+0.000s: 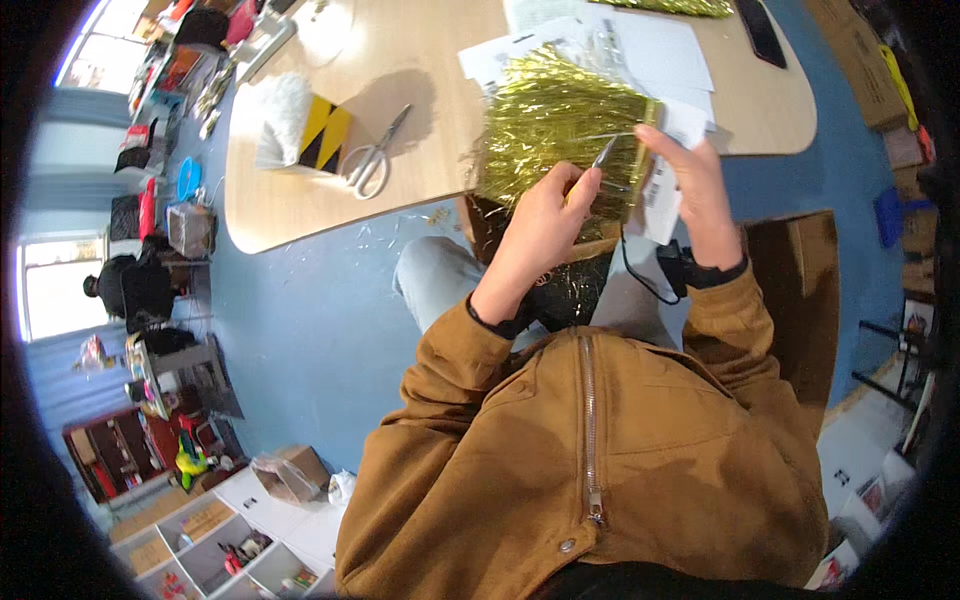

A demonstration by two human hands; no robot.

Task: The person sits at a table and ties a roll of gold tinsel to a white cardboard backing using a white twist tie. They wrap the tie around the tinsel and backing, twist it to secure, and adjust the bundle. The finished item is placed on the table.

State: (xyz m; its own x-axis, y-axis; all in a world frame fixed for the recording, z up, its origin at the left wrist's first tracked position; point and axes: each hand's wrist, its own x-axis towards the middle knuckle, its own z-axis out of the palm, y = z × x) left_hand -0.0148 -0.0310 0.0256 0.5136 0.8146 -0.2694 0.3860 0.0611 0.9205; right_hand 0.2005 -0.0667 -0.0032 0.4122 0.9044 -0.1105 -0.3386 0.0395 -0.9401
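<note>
My left hand (546, 217) grips a small pointed metal tool (604, 152), its tip over a bunch of gold tinsel fringe (555, 112). The tool's exact kind is hard to tell; a bit of yellow shows by my fingers. At the fringe's right end, my right hand (701, 199) holds its gold band (645, 154) together with a white card (660, 199) bearing print. A thin pale strip (596, 137) lies across the tinsel near the tool tip. The fringe hangs at the table's front edge, above my lap.
White-handled scissors (375, 161) lie on the wooden table (420, 52), beside a black-and-yellow striped box (324, 135) with white material. Papers (675, 52), more gold tinsel (675, 6) and a black phone (759, 34) lie farther back. A cardboard box (795, 300) stands at my right. Another person (135, 285) sits far left.
</note>
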